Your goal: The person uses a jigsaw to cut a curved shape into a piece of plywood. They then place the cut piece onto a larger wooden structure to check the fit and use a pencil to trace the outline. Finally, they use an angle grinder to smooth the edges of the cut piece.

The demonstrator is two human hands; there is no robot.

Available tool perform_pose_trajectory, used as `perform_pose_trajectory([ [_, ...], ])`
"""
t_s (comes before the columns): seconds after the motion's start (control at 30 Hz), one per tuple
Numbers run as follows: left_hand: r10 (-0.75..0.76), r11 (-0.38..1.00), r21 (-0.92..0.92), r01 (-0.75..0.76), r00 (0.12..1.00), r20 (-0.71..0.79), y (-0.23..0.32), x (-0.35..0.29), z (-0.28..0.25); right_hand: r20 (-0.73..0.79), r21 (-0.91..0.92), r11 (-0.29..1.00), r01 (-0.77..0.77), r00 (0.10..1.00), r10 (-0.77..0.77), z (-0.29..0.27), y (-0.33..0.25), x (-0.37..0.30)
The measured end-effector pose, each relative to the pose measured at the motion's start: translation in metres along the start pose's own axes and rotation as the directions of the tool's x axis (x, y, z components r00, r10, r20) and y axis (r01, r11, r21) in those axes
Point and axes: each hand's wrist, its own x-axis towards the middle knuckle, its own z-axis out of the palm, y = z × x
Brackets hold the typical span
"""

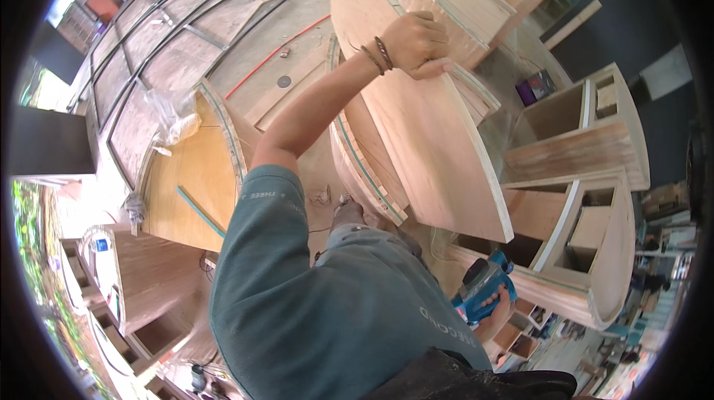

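A long, pale plywood panel (424,132) with one curved edge stands at a slant in front of me. My left hand (418,44), with dark bracelets at the wrist, is closed over the panel's edge toward its far end. Low on the right, my right hand (497,312) is wrapped around the grip of a blue and black power tool (482,285); its exact kind is hard to make out. The tool is apart from the panel. Just left of the panel is a curved wooden frame piece (364,169) with a green strip along its edge.
Curved wooden cabinets (573,244) with open compartments stand at the right, and more cabinets (160,273) at the left. A curved plywood top (190,184) lies left of my arm. Black metal framing (186,24) and a red hose (275,58) are on the floor beyond.
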Motion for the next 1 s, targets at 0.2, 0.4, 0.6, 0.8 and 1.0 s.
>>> perform_pose_trajectory([
  [0.2, -0.164, 0.981, 0.081, 0.176, 0.978, -0.129, 0.040, 0.007, 0.007, 0.065, -0.091, 0.994, 0.067, 0.996, -0.061, 0.005, -0.019, 0.025],
  [0.4, -0.460, 0.879, -0.023, 0.477, 0.832, -0.310, 0.208, 0.017, 0.059, 0.196, -0.226, 0.958, 0.176, 0.972, -0.132, 0.049, -0.036, 0.041],
  [0.6, -0.644, 0.765, -0.201, 0.612, 0.721, -0.256, 0.298, 0.053, 0.086, 0.338, -0.210, 0.953, 0.220, 0.931, -0.140, 0.067, -0.069, 0.050],
  [0.8, -0.737, 0.672, -0.199, 0.714, 0.617, -0.277, 0.319, 0.046, 0.108, 0.490, -0.313, 0.828, 0.464, 0.826, -0.278, 0.086, -0.143, 0.005],
  [1.0, -0.840, 0.539, -0.220, 0.813, 0.500, -0.212, 0.346, 0.034, 0.138, 0.648, -0.309, 0.772, 0.555, 0.717, -0.256, 0.075, -0.238, -0.063],
])
